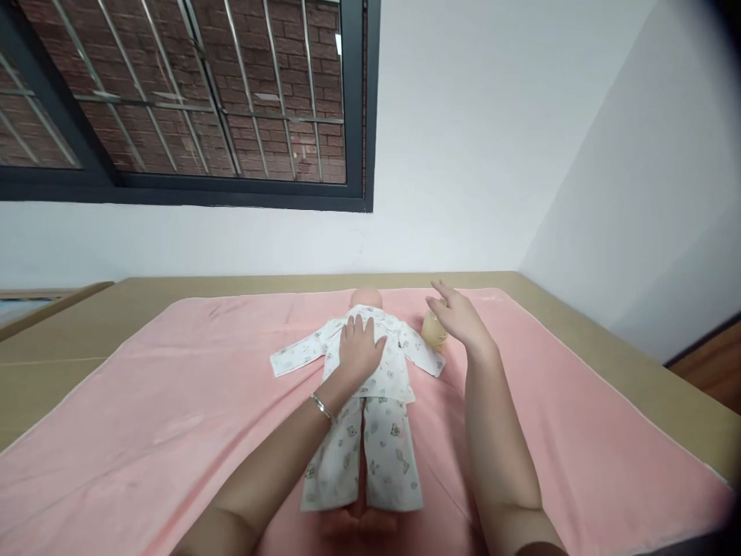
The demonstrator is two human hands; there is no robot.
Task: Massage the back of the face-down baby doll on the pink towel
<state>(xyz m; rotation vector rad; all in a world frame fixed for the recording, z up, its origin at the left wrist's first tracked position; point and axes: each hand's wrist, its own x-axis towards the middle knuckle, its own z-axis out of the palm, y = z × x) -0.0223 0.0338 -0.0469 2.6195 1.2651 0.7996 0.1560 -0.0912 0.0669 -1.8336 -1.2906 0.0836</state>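
A baby doll [366, 297] lies stretched out on a pink blanket, wearing a white patterned top [394, 378] and matching trousers [394, 455]. Its arms spread to both sides, and its feet show dimly below the trouser legs. My left hand [361, 349] rests flat on the chest or back of the top, fingers extended; which side of the doll faces up I cannot tell. To the right, my right hand [460, 315] is raised with its fingers apart, holding nothing. Just beside it, partly hidden, is a pale yellow rounded object [433, 332] near the doll's sleeve.
The pink blanket [191, 371] covers much of a tan bed surface [156, 289]. Behind it rises a white wall [451, 154] with a dark-framed, barred window [231, 189] at upper left. A brown wooden piece [709, 363] stands at the right edge.
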